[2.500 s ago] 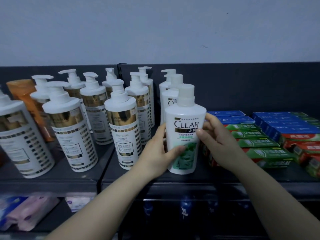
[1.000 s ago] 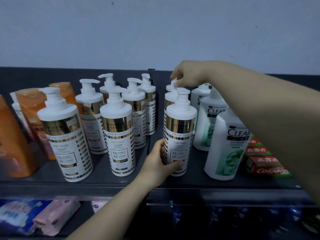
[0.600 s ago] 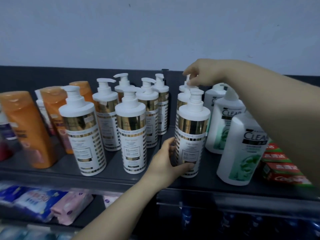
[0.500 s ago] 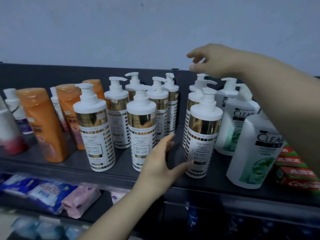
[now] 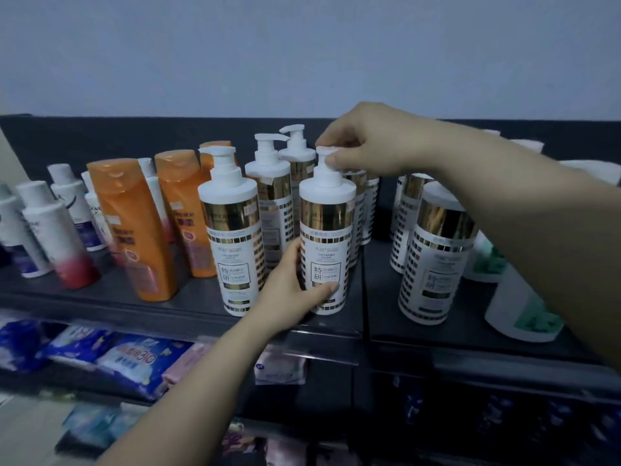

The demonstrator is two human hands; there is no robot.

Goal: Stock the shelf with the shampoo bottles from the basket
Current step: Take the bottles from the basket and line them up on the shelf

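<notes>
Shelf (image 5: 188, 314) stocked with rows; front bottle (image 5: 326, 237) upright at edge. Left hand (image 5: 292, 290) grips its base, right hand (image 5: 366, 146) pinches pump (image 5: 327, 156). Step: facing bottle. Next likely: steady twist, label forward. Basket unseen.

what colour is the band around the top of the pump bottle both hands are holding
Shiny gold, on the pump bottle; head view.

lower-shelf packets (image 5: 131, 358) and left-edge bottles (image 5: 30, 230) — blurred | green-label bottle (image 5: 514, 311) — partly behind forearm (image 5: 537, 230)
</notes>
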